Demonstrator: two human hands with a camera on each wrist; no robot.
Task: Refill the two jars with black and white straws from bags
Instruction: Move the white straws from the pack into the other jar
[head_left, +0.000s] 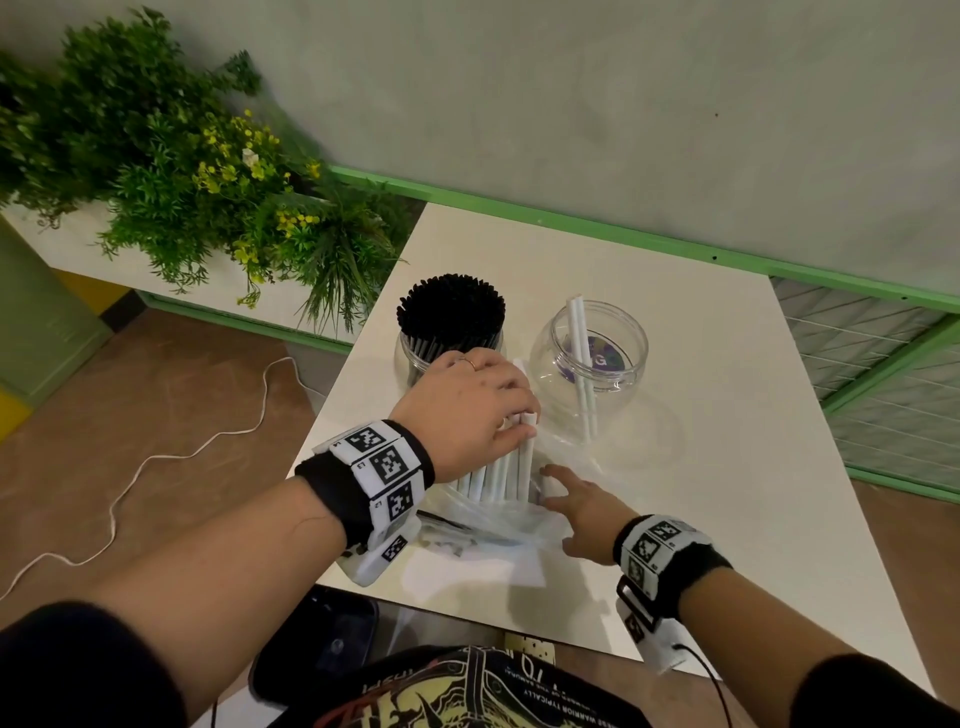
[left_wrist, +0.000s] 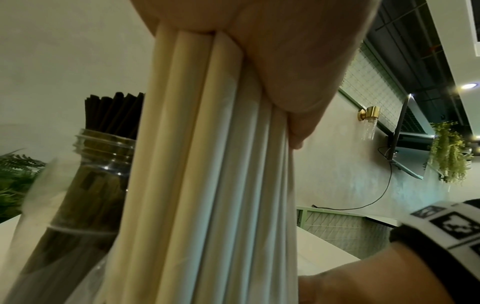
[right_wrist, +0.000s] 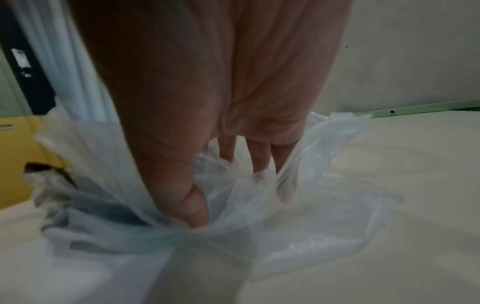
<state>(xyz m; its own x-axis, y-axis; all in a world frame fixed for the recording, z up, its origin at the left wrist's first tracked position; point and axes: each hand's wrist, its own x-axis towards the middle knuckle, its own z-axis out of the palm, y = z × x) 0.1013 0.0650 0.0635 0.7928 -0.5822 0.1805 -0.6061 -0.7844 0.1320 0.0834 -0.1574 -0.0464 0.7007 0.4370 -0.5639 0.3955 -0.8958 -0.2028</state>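
Observation:
My left hand (head_left: 519, 423) grips the top of a bundle of white straws (head_left: 498, 473) that stands upright in a clear plastic bag (head_left: 498, 519) on the white table (head_left: 701, 467). The left wrist view shows my fingers (left_wrist: 272, 61) curled round the straws (left_wrist: 207, 164). My right hand (head_left: 563, 496) lies just right of the bundle, its straight fingers (right_wrist: 259, 156) pressing the bag (right_wrist: 324, 216) down. Behind my left hand a jar (head_left: 451, 322) is packed with black straws (left_wrist: 111, 115). To its right a clear jar (head_left: 589, 353) holds a few white straws.
A planter of green plants (head_left: 182, 171) borders the table's left side. A green-framed wall ledge runs along the back, with wire mesh (head_left: 883, 374) to the right. White paper (head_left: 478, 566) lies near the front edge. A white cord (head_left: 156, 467) trails over the floor.

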